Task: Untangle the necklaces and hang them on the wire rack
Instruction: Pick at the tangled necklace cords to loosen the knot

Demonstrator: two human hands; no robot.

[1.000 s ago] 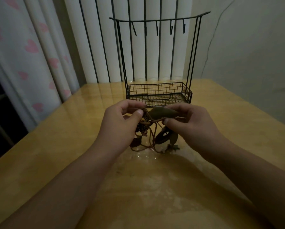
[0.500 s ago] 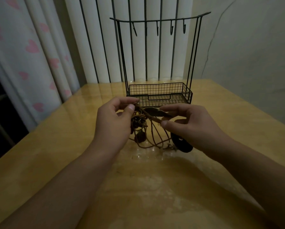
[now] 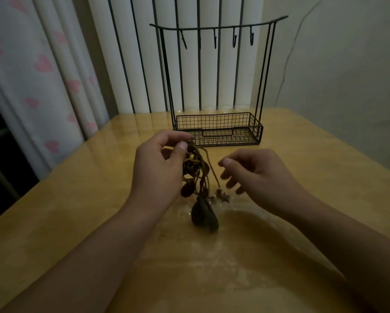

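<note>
Dim room; we note a glossy yellow tabletop [image 3: 76,222] with a heart-print curtain [image 3: 42,75] at 10 o'clock and white vertical blinds [image 3: 144,64] at 12. Black wire rack [image 3: 216,86] stands upright at 12 o'clock on the far part of the tabletop, mesh basket at its base, four hooks [image 3: 234,39] on its top bar, all bare.

Left hand [image 3: 157,170]: we see thumb and curled fingers pinching the top of the necklaces [image 3: 197,175], a tangled bundle of brown cords and beads. The bundle hangs from this grip, just right of the palm. Its lower end reaches the tabletop, where a dark oval pendant [image 3: 204,214] lies at 6 o'clock from the bundle. A small star charm [image 3: 225,197] lies just beside it at 4 o'clock.

Right hand [image 3: 255,175]: fingers loosely spread, holding nothing, raised at 3 o'clock from the bundle, near it but apart. One loose cord hangs between the two hands.

Both forearms are bare.
</note>
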